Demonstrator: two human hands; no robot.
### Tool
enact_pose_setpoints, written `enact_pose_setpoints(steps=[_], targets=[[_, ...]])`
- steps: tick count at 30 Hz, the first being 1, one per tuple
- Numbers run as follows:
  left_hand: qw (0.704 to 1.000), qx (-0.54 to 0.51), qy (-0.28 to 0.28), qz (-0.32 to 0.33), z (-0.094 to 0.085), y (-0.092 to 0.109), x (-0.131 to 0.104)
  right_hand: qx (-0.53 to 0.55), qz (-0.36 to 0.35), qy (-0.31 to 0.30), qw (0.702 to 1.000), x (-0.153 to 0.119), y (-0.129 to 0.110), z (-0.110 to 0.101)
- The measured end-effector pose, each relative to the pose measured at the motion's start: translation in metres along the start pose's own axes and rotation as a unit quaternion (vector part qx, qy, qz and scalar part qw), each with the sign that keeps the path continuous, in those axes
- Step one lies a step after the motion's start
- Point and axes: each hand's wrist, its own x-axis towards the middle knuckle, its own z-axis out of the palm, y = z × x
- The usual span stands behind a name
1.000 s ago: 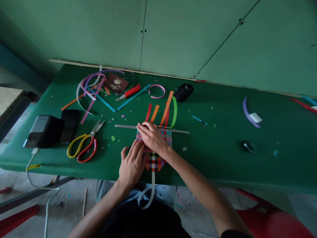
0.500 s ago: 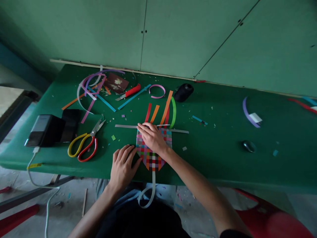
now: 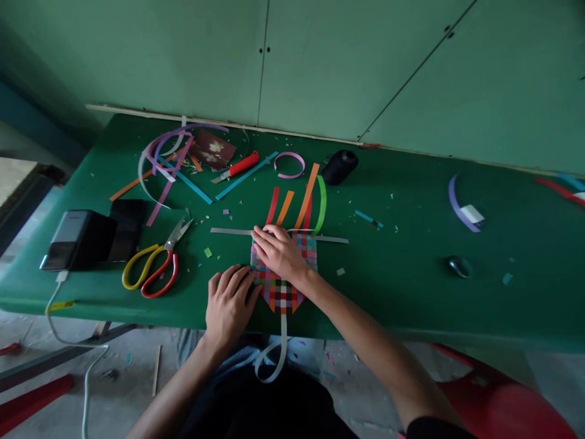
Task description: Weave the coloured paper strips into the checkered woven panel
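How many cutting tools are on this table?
2. The scissors lie between the black box and the left hand; the red knife lies farther back, beside a blue strip.

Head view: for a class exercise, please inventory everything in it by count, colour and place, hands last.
Table: one, green, centre
Woven piece: one, multicoloured, front centre
Strips: many, mixed colours, mostly rear left and centre
Curled strip: one, pink, rear centre
Scissors: one pair, yellow and red handles, left
Knife: one, red handle, rear left
Sheet: one, brown, rear left
Spool-like object: one, black, rear centre
Box-like device: one, black and grey, left
Flat slab: one, black, beside device
Cable: one, whitish, lower left
Oval object: one, dark, right
Scraps: many, mixed, scattered
Wall: one, green, behind
Left hand: one, bare, piece's left edge
Right hand: one, bare, on piece
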Motion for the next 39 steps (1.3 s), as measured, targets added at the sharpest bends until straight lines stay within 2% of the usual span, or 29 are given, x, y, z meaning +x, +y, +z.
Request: enact_pose_setpoints(steps=[3,8,11,18,29,39], targets=[[1.000,-0.004,0.004,-0.010,0.001,0.001,0.000,0.022,0.000,-0.011,1.000,-0.001,-0.001,-0.008],[1.000,-0.009,0.003,-0.024,0.001,0.002,0.000,0.065,-0.022,-0.067,0.995,-0.007,0.001,-0.025],[1.000,-0.009,0.003,-0.026,0.002,0.001,0.000,0.073,-0.012,-0.078,0.994,-0.009,0.002,-0.029],[0.999,-0.018,0.013,-0.031,0.003,0.001,0.000,0.096,-0.009,-0.080,0.992,-0.005,0.005,-0.028],[0.995,-0.065,0.014,-0.072,0.008,0.003,-0.004,0.051,-0.003,-0.078,0.996,-0.006,-0.001,-0.026],[0.992,-0.090,-0.019,-0.082,0.000,0.000,0.004,0.061,0.009,-0.047,0.997,-0.014,-0.002,-0.015]])
